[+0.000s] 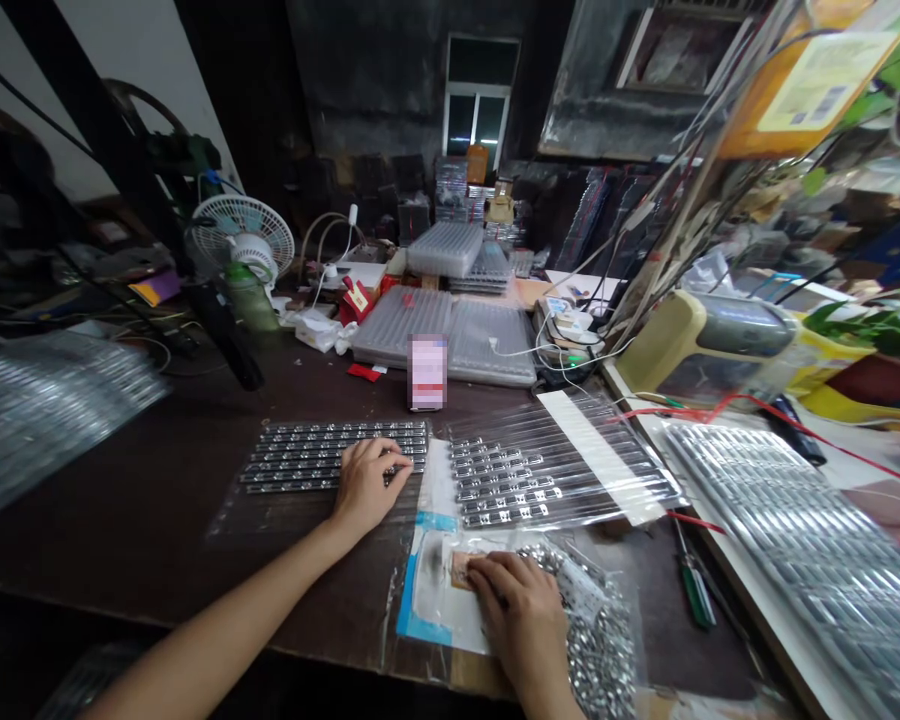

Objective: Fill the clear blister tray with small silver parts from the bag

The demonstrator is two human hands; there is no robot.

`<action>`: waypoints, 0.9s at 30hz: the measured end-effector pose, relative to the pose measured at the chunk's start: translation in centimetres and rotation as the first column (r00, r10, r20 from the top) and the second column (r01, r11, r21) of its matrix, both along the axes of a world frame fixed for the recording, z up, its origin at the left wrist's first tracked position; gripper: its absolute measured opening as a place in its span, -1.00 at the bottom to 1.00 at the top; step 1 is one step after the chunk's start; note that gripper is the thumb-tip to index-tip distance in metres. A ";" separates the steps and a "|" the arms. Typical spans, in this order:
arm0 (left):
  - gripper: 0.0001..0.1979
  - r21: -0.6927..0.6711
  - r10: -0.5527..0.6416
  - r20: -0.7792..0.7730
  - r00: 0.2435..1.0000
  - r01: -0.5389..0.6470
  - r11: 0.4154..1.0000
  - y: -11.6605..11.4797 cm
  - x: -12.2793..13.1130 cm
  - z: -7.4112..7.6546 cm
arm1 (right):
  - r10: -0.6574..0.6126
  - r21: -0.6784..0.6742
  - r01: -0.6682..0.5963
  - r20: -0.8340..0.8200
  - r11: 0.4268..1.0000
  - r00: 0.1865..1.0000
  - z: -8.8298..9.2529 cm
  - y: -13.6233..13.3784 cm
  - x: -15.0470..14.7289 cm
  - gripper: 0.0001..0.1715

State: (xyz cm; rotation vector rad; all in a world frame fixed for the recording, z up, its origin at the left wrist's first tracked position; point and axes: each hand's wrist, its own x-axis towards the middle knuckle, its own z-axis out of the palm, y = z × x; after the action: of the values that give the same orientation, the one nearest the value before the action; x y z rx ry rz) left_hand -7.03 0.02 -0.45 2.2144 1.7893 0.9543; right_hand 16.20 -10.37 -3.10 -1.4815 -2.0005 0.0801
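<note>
My left hand (369,485) lies on a clear plastic blister tray (315,470), its fingertips over rows of small metal parts near the tray's right end. A second clear tray (562,470) with similar parts and a white paper strip lies to the right. My right hand (514,610) is curled over a white and blue-edged sheet (431,600), next to a small tan piece (461,570). Just right of that hand sits a clear bag of small silver parts (596,640). The hand hides part of the sheet and bag.
Stacked clear trays (442,330) and a blurred upright card (427,372) stand beyond the hands on the dark workbench (157,530). A desk fan (244,238) stands back left. Filled trays (810,540) lie at right, with a green-handled screwdriver (694,590) and red wires near them.
</note>
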 end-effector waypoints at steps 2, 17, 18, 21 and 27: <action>-0.89 -0.049 -0.071 0.031 0.997 0.072 0.996 1.8 1.8 0.7 | -0.013 0.002 0.013 -0.022 1.000 1.000 0.0 0.0 -0.2 -0.77; -0.74 -0.265 -0.159 0.376 0.913 0.271 0.925 3.2 3.6 1.9 | 0.045 0.162 -0.127 0.435 0.979 0.899 -0.7 -1.9 7.9 -0.46; -0.72 -0.321 -0.150 0.458 0.876 0.321 0.891 2.2 3.3 1.7 | 0.066 0.133 -0.135 0.428 0.982 0.902 -0.7 -2.0 8.1 -0.51; -0.72 -0.424 -0.075 0.657 0.750 0.450 0.785 -1.1 3.2 0.8 | 0.072 0.077 -0.109 0.379 0.991 0.922 -0.7 -2.0 7.7 -0.68; -0.85 -0.391 -0.106 0.569 0.816 0.381 0.838 -5.2 5.5 -0.2 | -0.040 0.088 0.020 0.236 0.996 0.971 0.4 -1.2 5.7 -0.82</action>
State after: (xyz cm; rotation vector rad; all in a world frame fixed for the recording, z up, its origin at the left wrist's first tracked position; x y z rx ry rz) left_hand -1.52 -5.18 -0.65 1.6066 1.2580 0.8222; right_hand 21.93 -11.57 -2.67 -1.5254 -2.1388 -0.2030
